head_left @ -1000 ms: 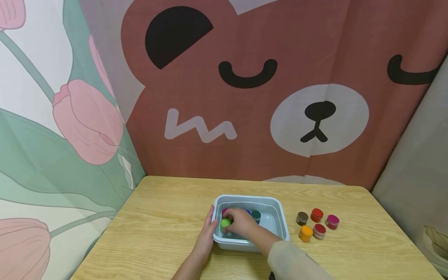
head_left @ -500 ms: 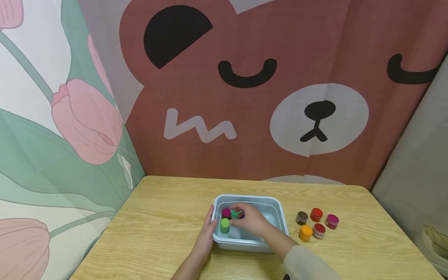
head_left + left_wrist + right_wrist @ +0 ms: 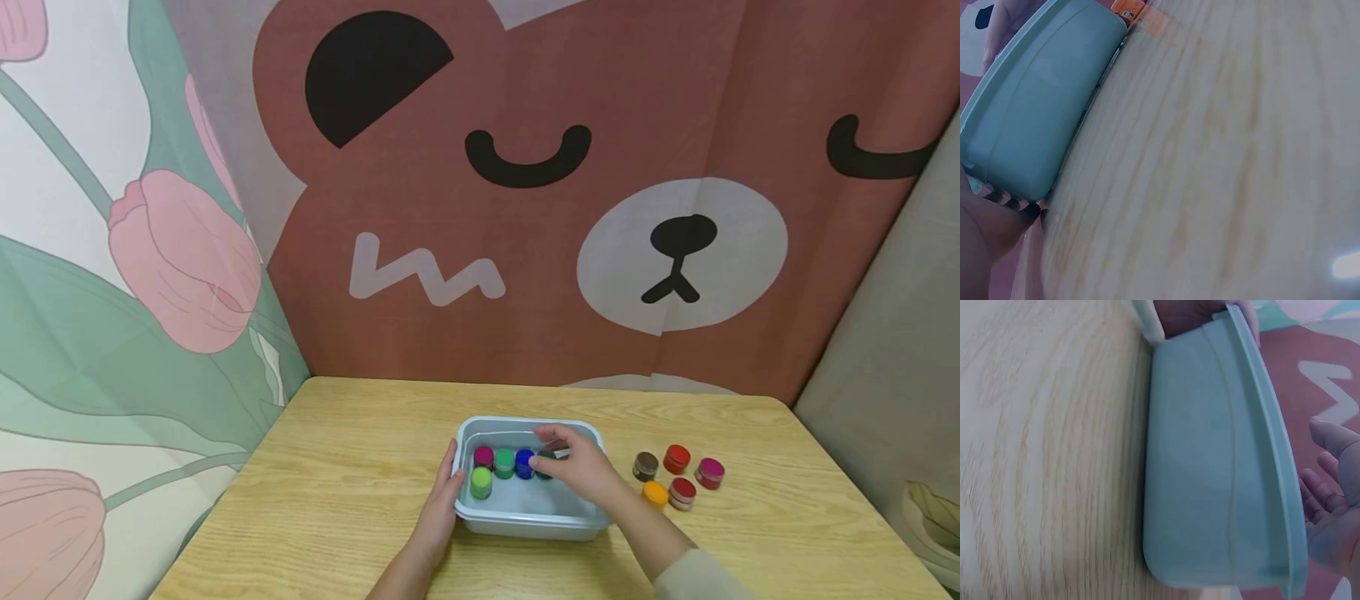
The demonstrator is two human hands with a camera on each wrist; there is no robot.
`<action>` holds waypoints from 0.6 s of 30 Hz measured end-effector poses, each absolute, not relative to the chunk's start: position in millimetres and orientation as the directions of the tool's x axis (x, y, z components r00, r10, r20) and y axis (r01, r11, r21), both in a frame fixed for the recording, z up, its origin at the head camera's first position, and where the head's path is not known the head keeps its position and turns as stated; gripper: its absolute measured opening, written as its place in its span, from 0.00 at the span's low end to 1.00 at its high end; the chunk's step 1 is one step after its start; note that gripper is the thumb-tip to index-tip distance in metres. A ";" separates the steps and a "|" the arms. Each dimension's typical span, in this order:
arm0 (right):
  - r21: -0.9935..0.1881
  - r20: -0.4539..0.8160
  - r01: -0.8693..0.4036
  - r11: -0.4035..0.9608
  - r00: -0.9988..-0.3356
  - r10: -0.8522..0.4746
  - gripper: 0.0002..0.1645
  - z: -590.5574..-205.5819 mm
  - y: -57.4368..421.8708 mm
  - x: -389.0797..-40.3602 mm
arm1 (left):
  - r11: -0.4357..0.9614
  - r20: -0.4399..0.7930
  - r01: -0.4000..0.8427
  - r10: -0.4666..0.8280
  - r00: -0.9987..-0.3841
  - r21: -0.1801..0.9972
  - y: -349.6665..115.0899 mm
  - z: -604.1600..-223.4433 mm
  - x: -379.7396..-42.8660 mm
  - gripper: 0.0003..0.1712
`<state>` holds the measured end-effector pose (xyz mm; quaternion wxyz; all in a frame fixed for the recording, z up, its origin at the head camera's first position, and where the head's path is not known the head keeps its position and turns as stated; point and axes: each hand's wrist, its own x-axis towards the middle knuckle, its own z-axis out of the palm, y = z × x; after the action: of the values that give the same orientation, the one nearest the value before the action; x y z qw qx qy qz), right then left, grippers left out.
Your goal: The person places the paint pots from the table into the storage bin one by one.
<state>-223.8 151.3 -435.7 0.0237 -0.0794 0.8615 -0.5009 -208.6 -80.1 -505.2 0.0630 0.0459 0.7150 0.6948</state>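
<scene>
A pale blue plastic basin [image 3: 525, 523] sits on the table. My left hand [image 3: 441, 504] grips its left wall, thumb at the rim and fingers along the outside; the left wrist view shows fingertips [image 3: 1030, 214] against the wall. Inside are small lidded jars: magenta [image 3: 483, 457], green [image 3: 505, 463] and blue [image 3: 524, 464] in a row, with a lime green jar [image 3: 481, 483] in front. Over the basin's right half, my right hand [image 3: 581, 468] has its fingers spread and holds nothing. It partly hides a dark green jar [image 3: 547, 463].
Right of the basin stand several more jars: brown [image 3: 646, 467], red [image 3: 677, 459], dark red [image 3: 682, 493], pink [image 3: 710, 473] and orange [image 3: 655, 494]. A printed bear curtain [image 3: 450, 350] hangs behind the wooden table [image 3: 360, 467].
My right hand has moved right, away from the lime green jar and then the green jar, which now stands between the magenta and blue ones. My left hand stays on the basin.
</scene>
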 end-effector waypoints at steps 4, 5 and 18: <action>-0.868 0.060 -0.113 0.484 -0.991 -0.123 0.28 -432.3 166.5 -220.0 | 0.033 -0.033 -0.028 0.153 -0.988 0.999 -80.1 -505.2 -208.6 0.34; -0.865 0.063 -0.113 0.488 -0.991 -0.116 0.28 -431.7 170.8 -219.0 | 0.031 -0.032 -0.028 0.152 -0.988 0.999 -80.1 -505.3 -208.4 0.34; -0.860 0.058 -0.062 0.507 -0.998 -0.024 0.33 -433.4 229.5 -203.7 | 0.032 -0.024 -0.020 0.146 -0.989 0.999 -79.7 -504.4 -208.8 0.34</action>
<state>-203.7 229.5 -433.4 -0.0192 -0.0249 0.8679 -0.4957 -208.8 -79.7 -504.4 0.0595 0.0439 0.7159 0.6943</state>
